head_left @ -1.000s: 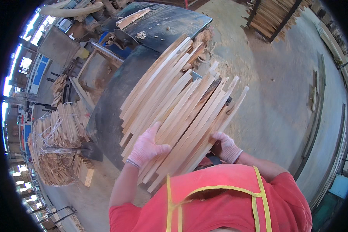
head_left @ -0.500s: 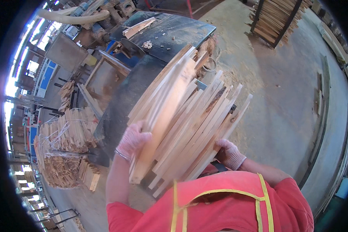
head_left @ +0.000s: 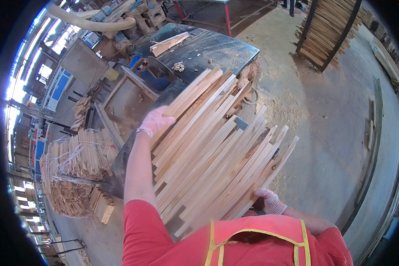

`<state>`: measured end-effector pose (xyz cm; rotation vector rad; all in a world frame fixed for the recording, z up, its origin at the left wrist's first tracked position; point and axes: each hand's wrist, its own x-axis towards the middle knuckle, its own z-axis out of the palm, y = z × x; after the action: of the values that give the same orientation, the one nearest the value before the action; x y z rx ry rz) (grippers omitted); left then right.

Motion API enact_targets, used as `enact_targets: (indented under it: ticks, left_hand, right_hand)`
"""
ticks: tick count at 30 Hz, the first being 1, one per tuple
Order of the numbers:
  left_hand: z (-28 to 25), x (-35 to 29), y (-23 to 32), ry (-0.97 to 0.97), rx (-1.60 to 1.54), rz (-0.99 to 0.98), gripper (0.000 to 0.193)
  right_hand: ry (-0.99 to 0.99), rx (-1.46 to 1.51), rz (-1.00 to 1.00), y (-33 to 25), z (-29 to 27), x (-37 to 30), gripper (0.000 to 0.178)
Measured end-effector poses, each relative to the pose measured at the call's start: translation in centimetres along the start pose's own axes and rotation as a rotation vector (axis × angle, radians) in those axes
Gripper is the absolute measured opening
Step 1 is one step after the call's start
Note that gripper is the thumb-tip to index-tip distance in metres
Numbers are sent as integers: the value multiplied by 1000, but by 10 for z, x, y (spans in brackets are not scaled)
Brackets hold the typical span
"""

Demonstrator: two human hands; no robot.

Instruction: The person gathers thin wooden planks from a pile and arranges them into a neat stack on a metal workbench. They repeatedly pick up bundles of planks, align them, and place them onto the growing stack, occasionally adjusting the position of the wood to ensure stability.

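Observation:
A wide row of pale wooden strips lies side by side in front of me, running slantwise from near left to far right. Gloved in pinkish white, my left hand is closed around the outermost strips on the left side, thumb on top. My right hand, in a similar glove, has its fingers curled against the near end of the rightmost strips; part of it is hidden under the wood. A few strips show dark bark or knots.
Beyond the strips stands a dark machine table with wood offcuts and a round saw blade. Bundled wood is stacked at left. A metal rack of strips stands far right. Long boards lie along the right floor.
The board my left hand held tilted above the row now lies flat at its left side. That hand has moved farther away from me. My right hand stays at the strips' near end.

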<state>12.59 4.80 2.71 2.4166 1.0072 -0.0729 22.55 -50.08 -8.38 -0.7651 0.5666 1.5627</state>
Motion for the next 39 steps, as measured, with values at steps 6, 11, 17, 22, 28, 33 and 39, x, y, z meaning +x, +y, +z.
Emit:
enact_targets:
  ticks: [6, 11, 17, 22, 28, 33, 39]
  left_hand:
    - [28, 22, -6, -120, -289, -96, 43]
    - [26, 8, -48, -85, -453, -141, 45]
    - [27, -68, 88, 103, 347, 74, 74]
    - [81, -213, 152, -218, 44, 377, 88]
    - [102, -270, 151, -301, -283, -12, 73]
    - [104, -251, 131, -346, -601, -130, 44]
    - [114, -245, 166, -195, -7, 200, 64]
  right_hand:
    - [94, -103, -161, -8, 34, -22, 39]
    - [-27, -22, 42, -12, 45, -27, 54]
    - [-40, -11, -95, -6, 30, -19, 63]
    - [-4, -44, -136, -3, 26, -8, 55]
    - [-2, 0, -172, 3, 42, -15, 43]
    - [0, 59, -267, 5, 33, -4, 23]
    - [31, 7, -267, 4, 48, -13, 15]
